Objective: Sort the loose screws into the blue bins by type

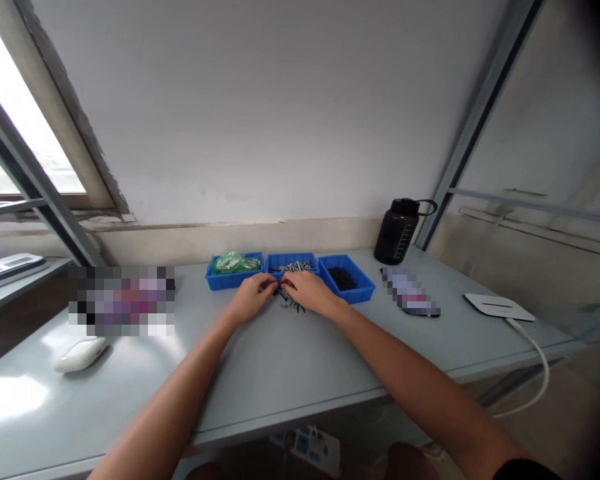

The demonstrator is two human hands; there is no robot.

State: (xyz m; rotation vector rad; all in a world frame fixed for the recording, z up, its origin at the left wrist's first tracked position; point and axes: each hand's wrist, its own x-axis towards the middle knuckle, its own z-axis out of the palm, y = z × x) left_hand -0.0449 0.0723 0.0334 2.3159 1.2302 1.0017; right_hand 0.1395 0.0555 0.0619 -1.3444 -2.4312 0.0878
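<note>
My left hand (253, 297) and my right hand (311, 291) meet just in front of the blue middle tray (275, 260). Fingers and thumbs are drawn together in a pinch on both hands; anything between the tips is too small to make out. Under and beside the fingertips lies a small loose pile of screws (293, 305), some dark and some silvery. Long silver screws (299, 266) fill part of the middle tray. The right blue tray (364, 293) holds black screws (342, 279). In the left blue tray (220, 283) sits a green plastic bag (236, 262).
A black water bottle (394, 233) stands at the back right, with a phone (411, 292) and a white flat device (499, 307) with a cable nearby. On the left are a white mouse-like object (83, 355) and a blurred-out item (127, 300). A wall rises behind the table.
</note>
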